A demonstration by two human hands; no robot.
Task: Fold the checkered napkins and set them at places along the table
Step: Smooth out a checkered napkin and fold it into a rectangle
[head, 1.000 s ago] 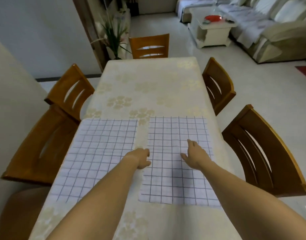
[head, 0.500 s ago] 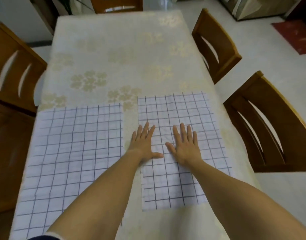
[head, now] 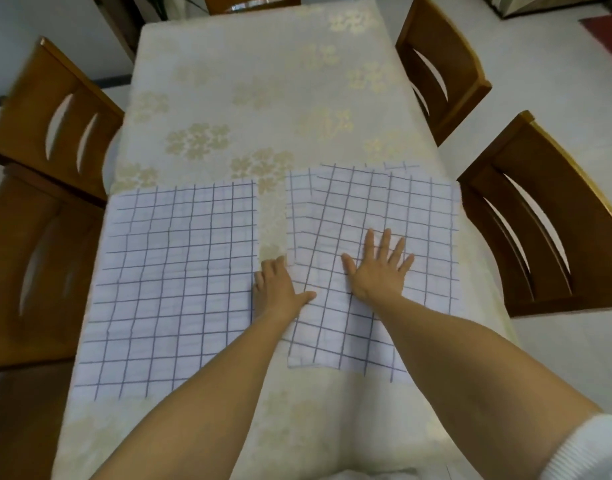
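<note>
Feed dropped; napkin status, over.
Right hand open, flat on right napkin. Left hand at its left edge, grip unclear. Left napkin unfolded. Nothing blocking.

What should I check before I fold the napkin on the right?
1. Right hand flat on the right napkin, pinning it: ok.
2. Left hand at that napkin's left edge: ok.
3. Left hand's grip on the edge: cannot tell, since the fingers curl out of sight.
4. Right napkin lying smooth: not ok, a ridge rises near its left side.
5. Left napkin apart, with a strip of tablecloth between: ok.
</note>
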